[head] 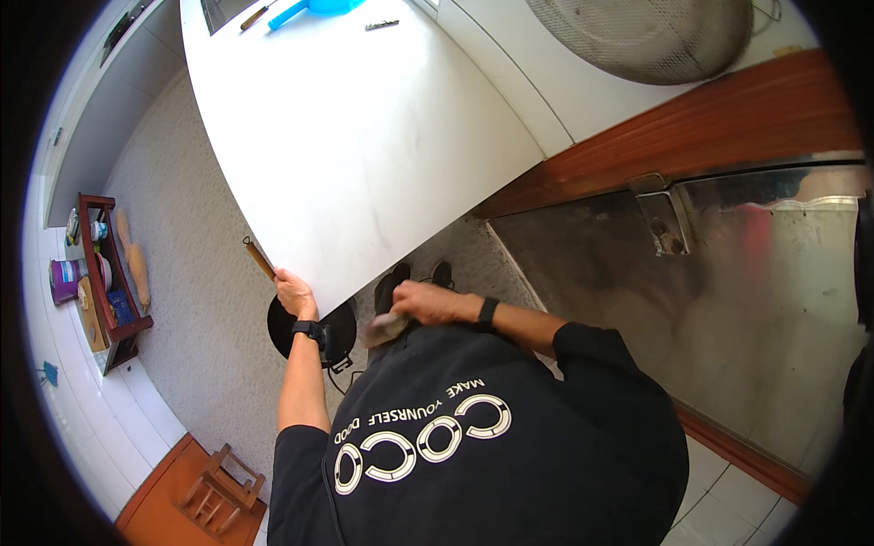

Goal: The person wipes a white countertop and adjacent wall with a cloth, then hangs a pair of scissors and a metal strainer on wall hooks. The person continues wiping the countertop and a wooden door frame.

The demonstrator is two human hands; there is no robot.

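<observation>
My left hand (295, 295) grips the near left corner of a white tabletop (382, 150); some of its fingers are hidden. A wooden handle (259, 259) with a metal hook points out past these fingers. It lines up with a black pan (280, 331) lower down, partly covered by the tabletop and my forearm. In front of my waist, my right hand (427, 302) is closed on a pale greyish-brown cloth (386, 330), blurred at its edges. A dark band circles each wrist, the left one carrying a black device.
On the tabletop's far part lie a blue plastic utensil (334, 5), a wooden-handled tool (254, 18) and a small dark metal piece (382, 25). A round mesh strainer (655, 41) sits at upper right. A wooden rack (95, 273) and stool (222, 484) stand left.
</observation>
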